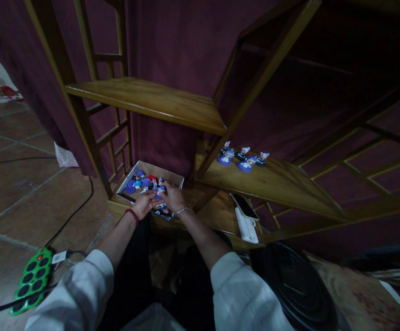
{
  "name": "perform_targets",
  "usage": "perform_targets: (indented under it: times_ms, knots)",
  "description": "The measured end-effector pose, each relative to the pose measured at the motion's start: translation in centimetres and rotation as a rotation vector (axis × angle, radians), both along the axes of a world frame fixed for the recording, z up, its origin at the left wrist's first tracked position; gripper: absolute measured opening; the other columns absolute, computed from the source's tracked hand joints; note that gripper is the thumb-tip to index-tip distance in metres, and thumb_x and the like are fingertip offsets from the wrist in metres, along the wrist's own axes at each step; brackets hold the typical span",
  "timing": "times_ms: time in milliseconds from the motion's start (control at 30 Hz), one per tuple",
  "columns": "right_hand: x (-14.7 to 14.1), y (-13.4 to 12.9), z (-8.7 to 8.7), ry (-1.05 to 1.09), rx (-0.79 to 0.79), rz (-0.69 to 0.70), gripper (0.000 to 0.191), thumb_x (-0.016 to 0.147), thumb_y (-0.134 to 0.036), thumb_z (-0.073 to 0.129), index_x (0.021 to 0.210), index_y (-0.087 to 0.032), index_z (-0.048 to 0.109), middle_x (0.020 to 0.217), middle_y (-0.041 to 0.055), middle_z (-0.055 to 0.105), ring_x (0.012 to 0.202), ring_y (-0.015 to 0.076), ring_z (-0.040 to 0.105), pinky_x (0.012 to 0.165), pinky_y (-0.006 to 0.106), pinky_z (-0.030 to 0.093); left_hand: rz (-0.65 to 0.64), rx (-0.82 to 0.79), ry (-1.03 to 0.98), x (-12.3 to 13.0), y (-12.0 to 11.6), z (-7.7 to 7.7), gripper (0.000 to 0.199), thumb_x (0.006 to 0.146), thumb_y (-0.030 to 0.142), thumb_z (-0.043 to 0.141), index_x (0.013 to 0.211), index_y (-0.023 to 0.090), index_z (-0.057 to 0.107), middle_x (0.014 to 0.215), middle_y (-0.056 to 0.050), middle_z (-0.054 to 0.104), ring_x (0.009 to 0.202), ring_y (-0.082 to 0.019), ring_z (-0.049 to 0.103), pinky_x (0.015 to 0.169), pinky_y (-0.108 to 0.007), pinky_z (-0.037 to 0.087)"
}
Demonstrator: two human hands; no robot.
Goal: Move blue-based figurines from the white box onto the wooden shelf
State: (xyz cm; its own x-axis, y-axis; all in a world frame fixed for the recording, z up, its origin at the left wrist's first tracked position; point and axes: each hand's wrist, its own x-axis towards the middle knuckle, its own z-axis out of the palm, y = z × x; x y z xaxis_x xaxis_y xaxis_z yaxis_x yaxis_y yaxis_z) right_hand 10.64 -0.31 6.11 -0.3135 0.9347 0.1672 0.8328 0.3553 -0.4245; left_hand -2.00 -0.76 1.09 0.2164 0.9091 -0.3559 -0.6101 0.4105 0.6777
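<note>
A shallow cardboard box (pixel 176 176) stands on the low wooden shelf, holding several small figurines (pixel 138 182) in blue, purple and red. Over its front part, my right hand (pixel 174 198) closes its fingers on a purple-haired figurine (pixel 160 190). My left hand (pixel 145 203), with a red bead bracelet at the wrist, meets it from the left, its fingertips at the same figurine. Both hands are closed around it, and they partly hide the figurines beneath. On the raised shelf to the right stand several more figurines (pixel 247 163), some purple-haired on purple bases, others dark with white heads.
A phone (pixel 244 207) rests by a white object (pixel 246 227) on the lower shelf. An upper wooden shelf (pixel 148 101) overhangs the box. A green power strip (pixel 32 278) with black cables lies on the tiled floor. A black round-topped object (pixel 292 285) stands at the lower right.
</note>
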Motion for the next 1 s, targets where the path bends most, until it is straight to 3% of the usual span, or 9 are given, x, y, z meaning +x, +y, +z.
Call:
perform_targets:
  times_ms: [400,1000]
  knots:
    - [0.2,0.1,-0.4,0.077,0.011,-0.019,0.022,0.075,-0.021,0.053,0.097,-0.020,0.053,0.094,0.0042,0.060,0.087,0.0154,0.054,0.078,0.025,0.039,-0.027,0.030,-0.089,-0.3,-0.7,0.8,0.030,0.071,-0.003,0.046,0.095,0.011,0.057,0.083,-0.007,0.064,0.074,-0.015,0.062,0.077,-0.034,0.049]
    - [0.4,-0.4,-0.3,0.112,-0.064,-0.079,0.030,0.075,-0.021,0.053,0.105,-0.018,0.053,0.096,0.0054,0.061,0.085,0.0156,0.056,0.077,0.026,0.041,-0.035,0.072,-0.085,-0.1,-1.0,0.6,0.038,0.066,-0.006,0.050,0.099,0.012,0.057,0.085,-0.005,0.064,0.078,-0.013,0.060,0.086,-0.037,0.044]
